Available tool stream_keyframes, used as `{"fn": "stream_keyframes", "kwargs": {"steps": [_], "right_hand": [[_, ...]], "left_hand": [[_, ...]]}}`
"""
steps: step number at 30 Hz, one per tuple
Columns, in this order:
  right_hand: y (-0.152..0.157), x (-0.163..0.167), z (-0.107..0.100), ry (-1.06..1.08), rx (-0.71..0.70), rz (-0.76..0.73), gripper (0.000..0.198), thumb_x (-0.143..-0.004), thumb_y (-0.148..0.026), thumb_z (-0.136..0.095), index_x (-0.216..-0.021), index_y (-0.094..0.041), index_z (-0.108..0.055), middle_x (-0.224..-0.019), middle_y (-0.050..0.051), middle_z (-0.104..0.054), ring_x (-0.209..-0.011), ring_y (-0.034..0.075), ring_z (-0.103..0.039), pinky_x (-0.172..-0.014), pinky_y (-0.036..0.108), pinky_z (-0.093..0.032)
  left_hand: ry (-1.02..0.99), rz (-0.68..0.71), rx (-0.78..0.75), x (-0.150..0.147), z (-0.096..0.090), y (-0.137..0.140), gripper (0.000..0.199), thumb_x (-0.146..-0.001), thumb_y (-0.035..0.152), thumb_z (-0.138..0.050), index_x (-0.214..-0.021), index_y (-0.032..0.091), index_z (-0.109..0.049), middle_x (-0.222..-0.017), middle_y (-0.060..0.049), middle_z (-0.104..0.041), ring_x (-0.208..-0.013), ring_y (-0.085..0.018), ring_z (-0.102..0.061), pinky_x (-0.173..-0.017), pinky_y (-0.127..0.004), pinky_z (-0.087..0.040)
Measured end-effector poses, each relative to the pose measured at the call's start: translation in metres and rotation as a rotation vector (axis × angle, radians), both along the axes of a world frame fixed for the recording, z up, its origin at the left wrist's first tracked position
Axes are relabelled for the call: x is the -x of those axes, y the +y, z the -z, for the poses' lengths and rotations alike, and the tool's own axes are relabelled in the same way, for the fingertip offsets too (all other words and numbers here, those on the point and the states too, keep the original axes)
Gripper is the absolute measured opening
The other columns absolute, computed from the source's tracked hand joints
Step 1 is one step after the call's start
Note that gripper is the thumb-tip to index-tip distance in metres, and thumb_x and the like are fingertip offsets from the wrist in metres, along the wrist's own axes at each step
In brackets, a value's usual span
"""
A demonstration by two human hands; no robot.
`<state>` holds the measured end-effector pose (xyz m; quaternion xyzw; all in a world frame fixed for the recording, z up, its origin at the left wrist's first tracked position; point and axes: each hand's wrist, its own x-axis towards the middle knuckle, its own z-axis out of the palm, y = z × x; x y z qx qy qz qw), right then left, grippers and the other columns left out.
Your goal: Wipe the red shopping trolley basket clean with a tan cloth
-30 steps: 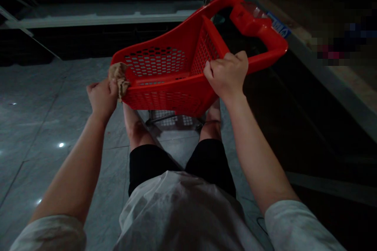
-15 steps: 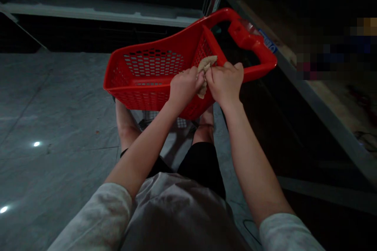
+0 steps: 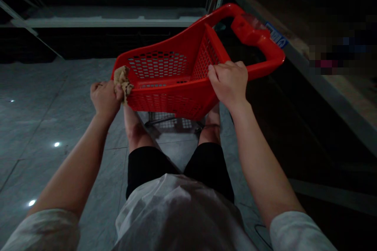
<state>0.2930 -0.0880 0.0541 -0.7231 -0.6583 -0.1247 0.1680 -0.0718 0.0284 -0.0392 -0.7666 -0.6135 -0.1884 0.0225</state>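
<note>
A red plastic shopping basket cart (image 3: pixel 165 100) with perforated sides stands in front of my legs, its looped handle at the upper right. At the basket's left end, my left hand (image 3: pixel 106 98) is closed on a crumpled tan cloth (image 3: pixel 123 80), which lies against the rim corner. My right hand (image 3: pixel 231 82) is wrapped round the rim near the base of the handle. Its palm side is hidden. Part of a dark metal frame shows beneath the basket.
A pale shelf edge (image 3: pixel 118 22) runs across the back. On the right is a long shelf (image 3: pixel 297 53) with a blue label and blurred items. Grey floor tiles (image 3: pixel 38 125) with bright light reflections lie to the left. A thin cable (image 3: pixel 260 233) is on the floor at lower right.
My left hand has slid the cloth leftward along the near rim, from beside my right hand to the basket's left end. My right hand stays on the rim near the handle.
</note>
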Motion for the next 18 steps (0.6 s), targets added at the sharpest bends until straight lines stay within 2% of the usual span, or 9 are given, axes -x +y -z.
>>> {"fn": "stream_keyframes", "kwargs": {"steps": [3, 5, 8, 10, 13, 18], "right_hand": [[-0.01, -0.025, -0.016, 0.016, -0.027, -0.025, 0.059, -0.109, -0.043, -0.019, -0.093, -0.027, -0.073, -0.105, 0.01, -0.077, -0.108, 0.028, -0.064, -0.094, 0.046, -0.043], [-0.016, -0.05, -0.023, -0.022, -0.069, 0.036, 0.062, -0.108, -0.047, -0.019, -0.09, -0.025, -0.073, -0.105, 0.013, -0.077, -0.107, 0.029, -0.065, -0.092, 0.047, -0.043], [-0.018, -0.08, -0.024, -0.077, -0.077, 0.126, 0.069, -0.107, -0.051, -0.017, -0.083, -0.022, -0.074, -0.095, 0.018, -0.077, -0.101, 0.03, -0.066, -0.091, 0.05, -0.041], [-0.017, -0.088, -0.02, -0.094, -0.08, 0.139, 0.072, -0.107, -0.052, -0.014, -0.081, -0.022, -0.074, -0.09, 0.019, -0.077, -0.099, 0.03, -0.064, -0.093, 0.052, -0.039], [-0.015, -0.084, -0.015, -0.106, -0.108, 0.151, 0.076, -0.107, -0.053, -0.007, -0.082, -0.024, -0.074, -0.087, 0.02, -0.076, -0.099, 0.029, -0.063, -0.094, 0.054, -0.037], [-0.019, -0.072, -0.012, -0.118, -0.132, 0.154, 0.063, -0.108, -0.047, -0.018, -0.084, -0.024, -0.071, -0.09, 0.014, -0.076, -0.1, 0.03, -0.062, -0.093, 0.054, -0.037]], "left_hand": [[-0.135, -0.083, 0.008, 0.001, 0.009, 0.01, 0.061, -0.095, 0.057, -0.015, -0.121, 0.029, -0.062, -0.117, -0.007, -0.069, -0.122, -0.04, -0.049, -0.105, -0.057, -0.022], [-0.195, -0.156, 0.004, -0.006, 0.012, 0.014, 0.059, -0.096, 0.056, -0.015, -0.121, 0.028, -0.06, -0.123, -0.007, -0.068, -0.126, -0.039, -0.048, -0.105, -0.057, -0.021], [-0.191, -0.207, -0.016, -0.022, 0.01, 0.013, 0.059, -0.099, 0.052, -0.013, -0.121, 0.025, -0.06, -0.124, -0.007, -0.068, -0.123, -0.036, -0.052, -0.105, -0.056, -0.022], [-0.151, -0.18, -0.042, -0.043, 0.004, 0.007, 0.059, -0.101, 0.05, -0.013, -0.119, 0.023, -0.063, -0.12, -0.008, -0.069, -0.118, -0.033, -0.055, -0.103, -0.054, -0.027], [-0.122, -0.053, -0.039, -0.101, -0.007, -0.011, 0.054, -0.103, 0.047, -0.019, -0.111, 0.02, -0.066, -0.114, -0.012, -0.071, -0.113, -0.03, -0.06, -0.094, -0.047, -0.038], [-0.272, 0.22, -0.031, -0.242, -0.038, -0.052, 0.044, -0.109, 0.045, -0.028, -0.108, 0.02, -0.065, -0.109, -0.015, -0.073, -0.112, -0.029, -0.067, -0.09, -0.039, -0.046]]}}
